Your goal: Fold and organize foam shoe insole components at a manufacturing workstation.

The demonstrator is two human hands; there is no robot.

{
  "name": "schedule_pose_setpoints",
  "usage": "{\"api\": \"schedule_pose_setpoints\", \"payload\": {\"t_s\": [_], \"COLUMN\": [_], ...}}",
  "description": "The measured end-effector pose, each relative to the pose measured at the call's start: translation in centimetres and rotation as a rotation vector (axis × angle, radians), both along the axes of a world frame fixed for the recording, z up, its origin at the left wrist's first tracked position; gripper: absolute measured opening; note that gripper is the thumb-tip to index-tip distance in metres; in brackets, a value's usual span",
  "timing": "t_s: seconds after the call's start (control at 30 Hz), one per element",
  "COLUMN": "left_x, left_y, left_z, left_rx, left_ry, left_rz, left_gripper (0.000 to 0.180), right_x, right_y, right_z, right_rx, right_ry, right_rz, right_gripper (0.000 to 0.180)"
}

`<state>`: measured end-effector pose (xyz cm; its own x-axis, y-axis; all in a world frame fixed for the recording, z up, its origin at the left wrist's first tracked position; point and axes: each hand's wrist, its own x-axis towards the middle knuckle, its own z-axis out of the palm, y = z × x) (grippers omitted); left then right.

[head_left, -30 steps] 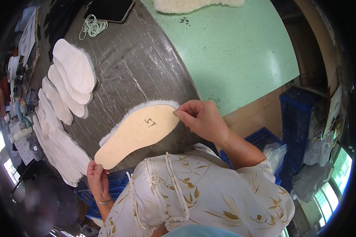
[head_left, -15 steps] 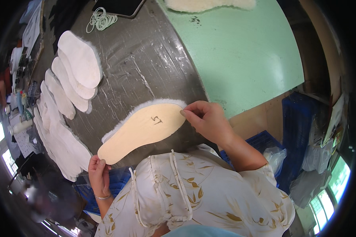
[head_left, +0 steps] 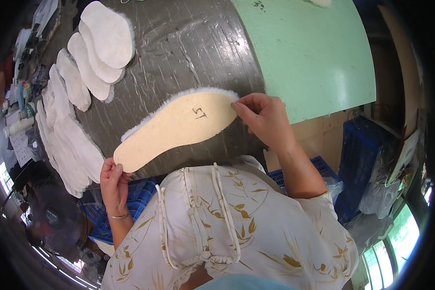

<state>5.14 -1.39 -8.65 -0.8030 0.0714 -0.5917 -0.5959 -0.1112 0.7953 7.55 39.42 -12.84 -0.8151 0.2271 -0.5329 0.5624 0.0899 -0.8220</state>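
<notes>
A cream insole template point(head_left: 171, 130) with a dark handwritten mark lies over a white fleecy insole point(head_left: 183, 95), whose fuzzy edge shows along the far side. Between the thumb and fingers of my left hand point(head_left: 114, 186) is the narrow left end. My right hand point(head_left: 263, 116) pinches the wide right end. Both pieces are at the near side of the dark work surface; I cannot tell whether they touch it. To the left, several white fleecy insoles point(head_left: 108, 36) lie overlapped in a row, the nearest ones close to my left hand.
The dark plastic-covered table point(head_left: 188, 53) meets a pale green board point(head_left: 314, 58) on the right. Blue crates point(head_left: 360, 159) stand at the right, and another blue crate point(head_left: 142, 193) sits below the table edge near my left arm. A fan point(head_left: 53, 212) is at the lower left.
The view has tilted, so the table and row of insoles sit higher in it. Both hands still grip the two ends of the insole pieces.
</notes>
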Motion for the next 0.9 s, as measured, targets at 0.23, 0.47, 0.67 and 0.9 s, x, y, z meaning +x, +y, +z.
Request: {"api": "schedule_pose_setpoints", "payload": {"t_s": [0.23,0.47,0.67,0.9], "left_x": [0.5,0.3,0.1,0.6], "left_y": [1.0,0.7,1.6,0.3], "left_z": [-0.5,-1.9,-1.5,-2.8], "left_rx": [0.008,0.092,0.100,0.142], "left_ry": [0.064,0.065,0.072,0.076], "left_rz": [0.029,0.055,0.092,0.029], "left_gripper": [0.017,0.014,0.014,0.020], "right_x": [0.5,0.8,0.6,0.8], "right_y": [0.3,0.4,-0.2,-0.4], "right_z": [-0.4,0.0,0.7,0.0], "right_rx": [-0.026,-0.113,-0.113,-0.070], "right_ry": [0.075,0.124,0.109,0.130], "right_rz": [0.003,-0.003,-0.043,-0.068], "right_gripper": [0.024,0.021,0.018,0.020]}}
